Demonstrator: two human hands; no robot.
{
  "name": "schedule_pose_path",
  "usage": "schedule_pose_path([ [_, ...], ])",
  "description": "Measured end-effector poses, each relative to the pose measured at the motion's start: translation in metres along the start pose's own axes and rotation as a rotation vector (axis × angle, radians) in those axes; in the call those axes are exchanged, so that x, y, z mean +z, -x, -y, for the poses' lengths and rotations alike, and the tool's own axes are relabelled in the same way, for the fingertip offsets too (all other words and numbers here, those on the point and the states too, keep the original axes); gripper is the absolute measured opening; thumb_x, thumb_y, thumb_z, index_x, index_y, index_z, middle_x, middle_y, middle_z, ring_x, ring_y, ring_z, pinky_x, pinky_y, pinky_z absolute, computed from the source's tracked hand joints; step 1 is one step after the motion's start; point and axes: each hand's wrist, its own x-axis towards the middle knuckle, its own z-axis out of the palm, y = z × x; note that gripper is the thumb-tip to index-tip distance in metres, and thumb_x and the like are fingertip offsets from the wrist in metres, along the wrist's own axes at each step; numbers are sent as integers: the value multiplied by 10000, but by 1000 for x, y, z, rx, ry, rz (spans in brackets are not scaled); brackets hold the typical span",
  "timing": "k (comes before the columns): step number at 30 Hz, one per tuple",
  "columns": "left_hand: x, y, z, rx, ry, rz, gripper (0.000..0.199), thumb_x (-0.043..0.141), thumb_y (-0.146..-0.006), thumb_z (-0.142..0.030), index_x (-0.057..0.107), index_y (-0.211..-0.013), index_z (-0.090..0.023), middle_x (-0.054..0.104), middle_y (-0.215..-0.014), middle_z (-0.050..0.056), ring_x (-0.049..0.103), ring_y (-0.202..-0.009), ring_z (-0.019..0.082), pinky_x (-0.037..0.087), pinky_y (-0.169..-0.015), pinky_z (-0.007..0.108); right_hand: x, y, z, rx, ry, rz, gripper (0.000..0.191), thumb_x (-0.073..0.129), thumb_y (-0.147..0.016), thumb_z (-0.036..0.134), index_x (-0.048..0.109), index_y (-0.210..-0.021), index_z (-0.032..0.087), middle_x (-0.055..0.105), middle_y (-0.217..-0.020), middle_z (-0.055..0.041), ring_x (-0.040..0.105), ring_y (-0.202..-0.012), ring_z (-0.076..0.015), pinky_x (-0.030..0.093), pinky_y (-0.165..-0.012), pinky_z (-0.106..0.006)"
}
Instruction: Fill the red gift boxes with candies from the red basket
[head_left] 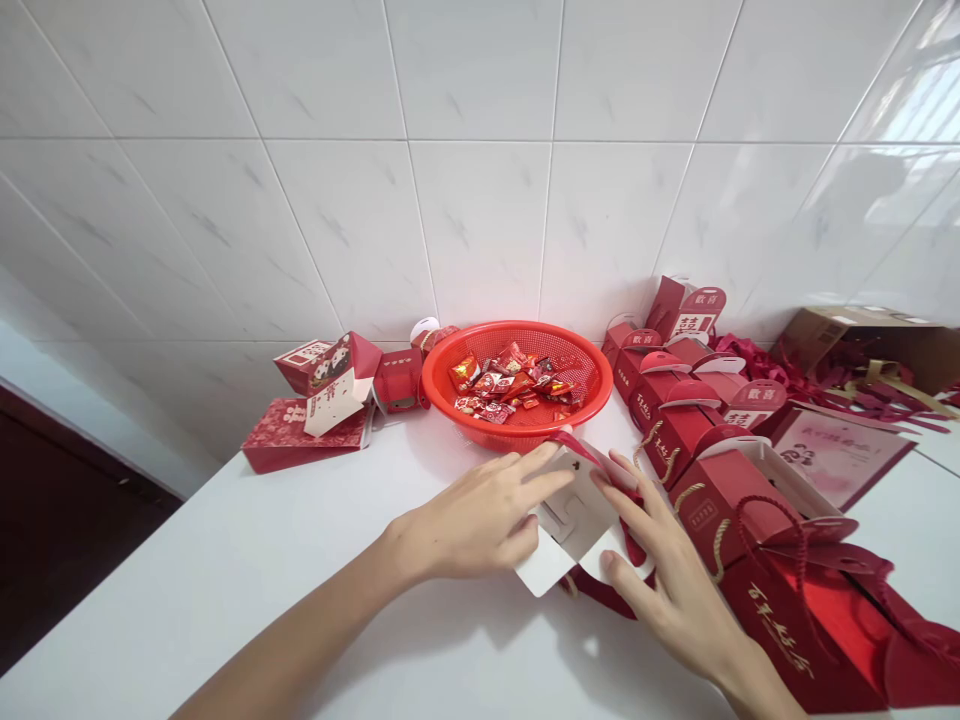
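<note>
My left fingers (491, 515) and right fingers (656, 545) hold an open box (574, 525), white inside, over the bench (420, 640), just in front of a red basket (517, 430) of wrapped sweets (510, 383).

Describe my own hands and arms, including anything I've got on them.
Your left hand and right hand are gloveless, with slender fingers. The left forearm and the visible part of the right forearm are bare, with no sleeve in view. I see no watch, bracelet, ring or marking on either side.
</note>
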Motion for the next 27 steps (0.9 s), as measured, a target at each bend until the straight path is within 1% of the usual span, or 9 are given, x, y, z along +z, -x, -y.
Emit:
schedule_pose_path([
  [3, 0, 1, 1, -6, 44, 24, 664, 491, -820, -142, 416, -1475, -229, 427, -1536, 143, 557, -1266, 325, 488, -989, 420, 2, 1, -1, -32, 16, -57, 700, 517, -939, 279, 245, -1581, 350, 243, -1673, -46, 264, -1528, -309, 419, -1145, -521],
  [5, 1, 1, 2, -9, 74, 34, 685, 495, -821, -161, 387, -1493, -237, 409, -1550, 147, 515, -1318, 341, 486, -994, 429, 3, 3, -3, -24, 26, -85, 761, 513, -947, 293, 131, -1597, 394, 238, -1677, -33, 303, -1513, -309, 424, -1140, -524],
  [9, 0, 1, 5, -20, 160, 31, 736, 512, -817, -183, 333, -1525, -273, 384, -1566, 127, 481, -1344, 343, 482, -1005, 428, 7, 8, -8, 33, -32, -101, 794, 529, -955, 370, 64, -1598, 404, 373, -1623, -56, 431, -1448, -318, 467, -1107, -505],
  [14, -2, 0, 9, -12, 359, 51, 890, 616, -757, -230, 254, -1567, -307, 409, -1522, 97, 495, -1302, 312, 481, -1022, 409, 4, 7, -6, 212, -251, -107, 770, 637, -894, 484, 257, -1546, 331, 378, -1614, -97, 371, -1471, -360, 404, -1138, -543],
  [16, -2, -1, 12, -12, 421, 65, 920, 671, -743, -278, 266, -1568, -311, 434, -1493, 91, 467, -1323, 326, 454, -1058, 434, -2, 2, -2, 284, -416, -95, 727, 690, -855, 500, 364, -1480, 318, 420, -1585, -89, 379, -1462, -348, 391, -1147, -513],
  [20, -1, -2, 17, -32, 508, 107, 1002, 766, -700, -349, 272, -1571, -311, 425, -1504, 90, 431, -1358, 343, 415, -1100, 451, -14, -9, 6, 435, -846, 10, 609, 737, -826, 466, 475, -1349, 296, 649, -1341, -98, 632, -1196, -303, 549, -942, -404],
  [22, 0, -2, 19, -49, 539, 120, 1005, 782, -703, -399, 278, -1569, -317, 420, -1514, 85, 420, -1372, 342, 411, -1105, 450, -17, -12, 8, 465, -984, 72, 546, 758, -811, 412, 530, -1291, 283, 687, -1276, -89, 664, -1131, -284, 561, -900, -374],
  [25, 1, -1, 21, -72, 553, 137, 987, 780, -722, -482, 296, -1563, -306, 397, -1542, 86, 390, -1405, 343, 396, -1122, 445, -16, -13, 6, 467, -1013, 81, 455, 718, -822, 340, 595, -1257, 290, 680, -1292, -59, 639, -1171, -270, 535, -941, -360],
  [27, 0, -1, 22, -83, 553, 145, 989, 776, -728, -516, 296, -1564, -295, 372, -1567, 89, 368, -1424, 347, 382, -1135, 442, -14, -12, 2, 503, -918, 0, 417, 647, -856, 327, 608, -1271, 309, 677, -1297, -36, 614, -1208, -262, 509, -969, -357],
])
